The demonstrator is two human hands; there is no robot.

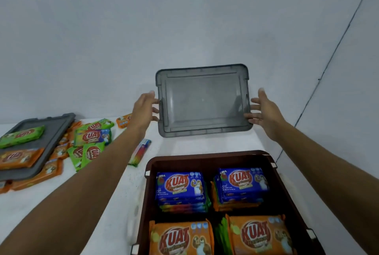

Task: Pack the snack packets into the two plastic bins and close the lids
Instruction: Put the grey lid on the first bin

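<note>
White table (114, 203); grey wall (184, 19), corner seam perhaps.

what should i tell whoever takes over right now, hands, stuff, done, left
Left hand and right hand: each grips a side edge of the grey lid, held up above the table.
Brown bin: open, holding four stacks of packets.
Second lid: at far left, with packets on top and loose packets around it.
Done: brown bin packed.
Left: close this bin, pack the loose packets, close the other. Second bin not in view.
</note>
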